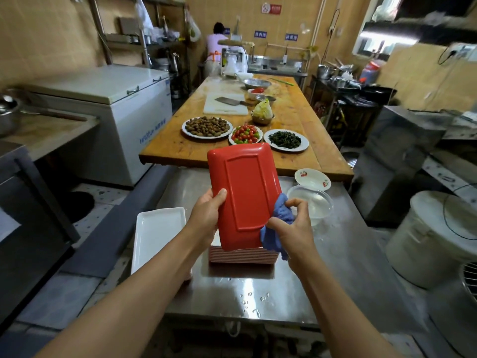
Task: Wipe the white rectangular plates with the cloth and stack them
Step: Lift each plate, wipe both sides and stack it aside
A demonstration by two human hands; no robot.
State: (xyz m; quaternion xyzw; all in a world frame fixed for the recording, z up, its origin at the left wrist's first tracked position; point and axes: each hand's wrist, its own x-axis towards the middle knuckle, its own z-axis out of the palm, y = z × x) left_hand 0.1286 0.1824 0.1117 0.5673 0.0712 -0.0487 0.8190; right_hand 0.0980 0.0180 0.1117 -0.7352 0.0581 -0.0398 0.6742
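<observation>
**Plate in hand, red underside being wiped; tall stack left**

Left hand (206, 215) grips the left long edge of a rectangular plate (245, 195), thumb over the rim, holding it up tilted above the steel table (258, 288). The side facing the camera is red; I judge this to be the underside of a plate that is white on its face, though the face is hidden.

Right hand (296, 228) is closed around a bunched blue cloth (278, 228), pressing it against the plate's right edge near the lower corner.

Directly below the held plate sits a tall stack of plates (242, 255), only its striped red-and-white edges visible. At the table's left edge lies a white plate, face up (160, 233), apparently the top of a second pile; how many lie under it I cannot tell.

Judgement: which pile is wiped is unclear. If the left one is the finished pile, the bulk of the work remains. A clear bowl of water (312, 202) stands toward the table's far right.
</observation>
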